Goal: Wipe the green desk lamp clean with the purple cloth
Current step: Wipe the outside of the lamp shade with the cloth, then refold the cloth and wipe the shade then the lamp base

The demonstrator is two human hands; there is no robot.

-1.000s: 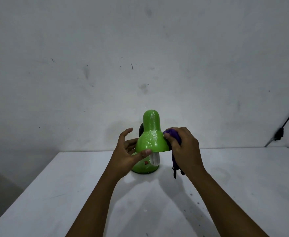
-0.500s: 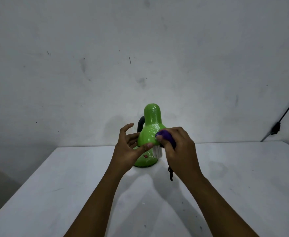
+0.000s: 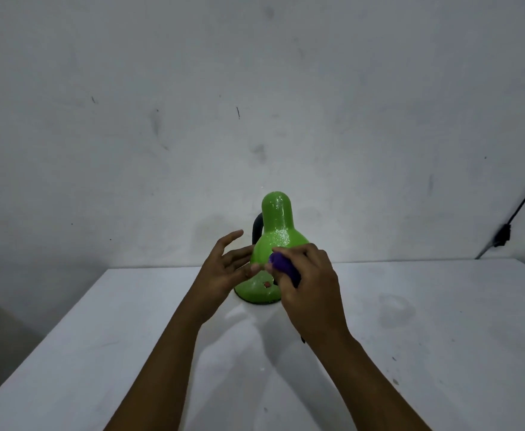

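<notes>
Bunched tight in the right hand: purple cloth, pressed against the lower front of the green desk lamp. Steadying on the other side, left hand, fingers mostly straight and spread, thumb tip resting on the shade's lower edge, nothing clasped.

From the head view (the only one): lamp upright on the white table near the far edge, close to the wall, round base planted, dark neck curving behind the shade.

Probably light and top-heavy, with a glossy, hard shell, so likely slippery under a hard push. Best braced at the shade's rim or base, never by the bendy neck. Soft, limp cloth; moulds easily round the curve. Speckles on the shade's upper swell, possibly dust.
</notes>
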